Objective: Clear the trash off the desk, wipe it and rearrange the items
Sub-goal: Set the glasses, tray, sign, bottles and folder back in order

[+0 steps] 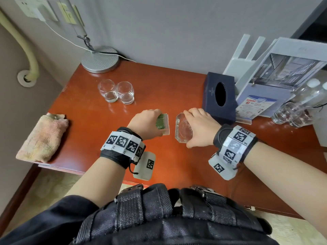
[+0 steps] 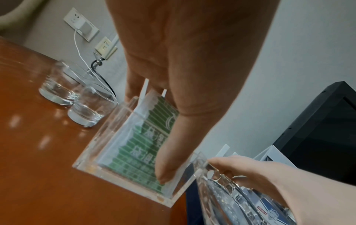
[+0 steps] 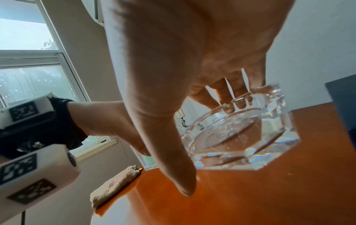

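Observation:
At the middle of the red-brown desk [image 1: 88, 121] my left hand [image 1: 150, 121] grips a clear acrylic box [image 1: 165, 126] from above; green packets [image 2: 148, 137] fill it. My thumb [image 2: 173, 144] lies inside its near wall, and the box [image 2: 104, 144] rests on the desk. Just to its right, my right hand [image 1: 198, 128] grips a heavy octagonal glass ashtray [image 1: 183, 129] by its rim. The ashtray [image 3: 240, 134] is tilted with nothing in it; fingers [image 3: 225, 92] curl over its far edge. I cannot tell whether it touches the desk.
A folded cloth [image 1: 42, 138] lies at the desk's left front corner. Two small tumblers [image 1: 115, 92] stand behind the box, with a lamp base [image 1: 100, 59] farther back. A dark tissue box [image 1: 220, 96], a leaflet stand [image 1: 256, 106], bottles and glasses [image 1: 299, 106] crowd the right.

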`<action>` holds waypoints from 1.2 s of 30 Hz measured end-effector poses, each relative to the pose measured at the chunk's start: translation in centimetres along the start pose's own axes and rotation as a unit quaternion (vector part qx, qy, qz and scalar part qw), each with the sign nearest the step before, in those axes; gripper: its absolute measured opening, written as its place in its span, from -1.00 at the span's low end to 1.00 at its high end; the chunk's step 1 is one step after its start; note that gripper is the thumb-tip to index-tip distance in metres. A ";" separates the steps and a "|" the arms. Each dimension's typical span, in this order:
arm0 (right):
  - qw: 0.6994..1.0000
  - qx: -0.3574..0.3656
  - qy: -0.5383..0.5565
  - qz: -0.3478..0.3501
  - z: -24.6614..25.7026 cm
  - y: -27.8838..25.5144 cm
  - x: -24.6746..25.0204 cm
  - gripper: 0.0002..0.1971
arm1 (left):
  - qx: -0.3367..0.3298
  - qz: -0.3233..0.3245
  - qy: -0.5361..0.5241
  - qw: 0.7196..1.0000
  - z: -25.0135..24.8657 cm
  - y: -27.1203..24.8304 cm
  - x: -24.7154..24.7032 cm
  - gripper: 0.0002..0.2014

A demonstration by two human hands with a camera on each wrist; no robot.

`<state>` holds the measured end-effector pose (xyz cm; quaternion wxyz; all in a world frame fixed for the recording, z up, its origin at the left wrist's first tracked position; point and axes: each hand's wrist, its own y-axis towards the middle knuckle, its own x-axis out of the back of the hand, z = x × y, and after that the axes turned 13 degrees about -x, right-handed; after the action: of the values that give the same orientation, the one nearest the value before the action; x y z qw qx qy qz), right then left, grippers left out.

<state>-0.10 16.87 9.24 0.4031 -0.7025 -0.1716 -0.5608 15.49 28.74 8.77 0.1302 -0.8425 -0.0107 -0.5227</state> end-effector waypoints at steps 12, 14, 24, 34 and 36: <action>0.998 0.056 -0.040 -0.003 4.1 2.8 1.7 0.20 | 0.049 -0.020 -0.014 0.998 3.9 -1.8 1.2 -0.52; 0.996 0.069 -0.047 -0.006 4.1 3.5 2.0 0.19 | 0.064 -0.028 -0.018 0.997 4.0 -1.8 1.3 -0.53; 0.988 0.134 -0.075 -0.023 4.5 6.5 3.1 0.19 | 0.125 -0.053 -0.025 0.990 4.6 -1.7 1.2 -0.52; 0.983 0.162 -0.084 0.001 7.4 8.3 3.4 0.19 | 0.158 -0.057 -0.042 0.985 7.4 -2.7 1.4 -0.46; 0.983 0.161 -0.085 0.006 8.4 8.7 3.6 0.19 | 0.156 -0.055 -0.045 0.985 8.5 -2.9 1.7 -0.47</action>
<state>12.51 17.13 8.91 0.4984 -0.6743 -0.2890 -0.4620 23.25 33.31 7.35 0.2306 -0.8323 -0.1449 -0.4828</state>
